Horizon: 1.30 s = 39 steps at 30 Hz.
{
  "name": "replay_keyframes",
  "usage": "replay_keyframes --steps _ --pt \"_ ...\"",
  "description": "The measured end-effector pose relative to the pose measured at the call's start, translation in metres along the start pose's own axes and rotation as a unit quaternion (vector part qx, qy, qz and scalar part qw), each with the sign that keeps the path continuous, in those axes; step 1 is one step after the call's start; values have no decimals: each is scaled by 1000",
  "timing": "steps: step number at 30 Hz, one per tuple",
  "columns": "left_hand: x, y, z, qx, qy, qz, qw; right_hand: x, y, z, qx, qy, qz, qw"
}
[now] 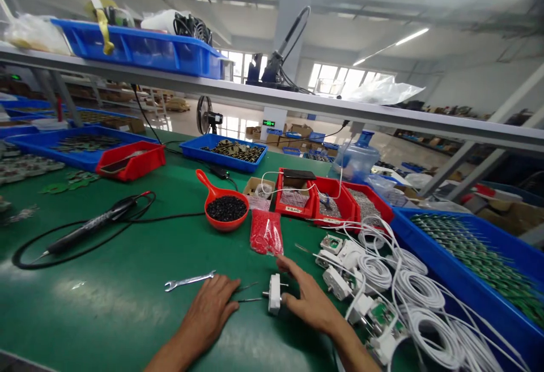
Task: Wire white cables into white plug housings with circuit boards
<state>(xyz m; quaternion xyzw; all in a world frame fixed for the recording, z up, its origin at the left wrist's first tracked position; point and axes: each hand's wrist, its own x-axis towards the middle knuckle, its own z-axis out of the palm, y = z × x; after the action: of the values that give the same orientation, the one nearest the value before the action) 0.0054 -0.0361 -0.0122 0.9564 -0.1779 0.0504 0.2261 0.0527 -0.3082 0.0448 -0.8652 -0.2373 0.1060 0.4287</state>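
My left hand [212, 304] rests palm down on the green bench. Slim metal tweezers [250, 300] stick out between its thumb and forefinger, their two prongs apart and pointing right. Just beyond the tips stands a small white plastic housing [274, 294] with metal pins jutting from both sides. My right hand [312, 298] is beside the housing, thumb close to its right face, though whether they touch I cannot tell. The forefinger stays spread away from the thumb, above the housing. A small open-ended wrench [189, 281] lies left of my left hand.
White housings [338, 282] and coiled white cables [420, 290] crowd the right side. Behind are a bag of red pieces [266, 233], an orange scoop [225, 225] of black pieces and red bins [335, 219]. An electric screwdriver [91, 227] lies left; a blue tray [527, 258] stands right.
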Motion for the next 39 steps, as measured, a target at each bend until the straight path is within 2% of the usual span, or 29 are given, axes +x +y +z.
replay_keyframes --steps 3,6,7,9,11,13,15,20,24,28,35,37,39 --pt "-1 -1 1 4 5 -2 1000 -6 8 15 -10 24 44 999" --pt "-1 -2 3 7 18 0 1000 -8 9 26 -26 41 39 998" --pt "-1 -2 3 6 31 0 1000 -8 9 29 -4 45 36 998" --pt "-3 -2 2 -12 60 -4 998 -9 9 32 111 46 30 992" --pt "-7 0 -1 -53 77 -26 995 -10 9 36 286 36 19 957" --pt "-13 8 -6 -102 76 -51 991 -11 10 40 440 18 11 898" --pt "-19 21 -12 -134 72 -55 987 -12 11 45 519 3 18 855" --pt "-27 52 -21 -121 77 -28 989 -16 8 50 577 -26 28 816" --pt "-31 57 -16 -80 61 -25 995 -19 3 44 604 -43 27 795" --pt "-35 54 -11 -41 46 -20 998 -20 3 40 597 -44 28 800" --pt "-36 55 0 39 45 42 997 -17 10 54 525 -67 20 848" --pt "-35 56 6 20 37 55 998 -16 11 59 497 -79 36 863" --pt "-33 56 11 -42 23 44 998 -15 11 62 469 -80 58 878"
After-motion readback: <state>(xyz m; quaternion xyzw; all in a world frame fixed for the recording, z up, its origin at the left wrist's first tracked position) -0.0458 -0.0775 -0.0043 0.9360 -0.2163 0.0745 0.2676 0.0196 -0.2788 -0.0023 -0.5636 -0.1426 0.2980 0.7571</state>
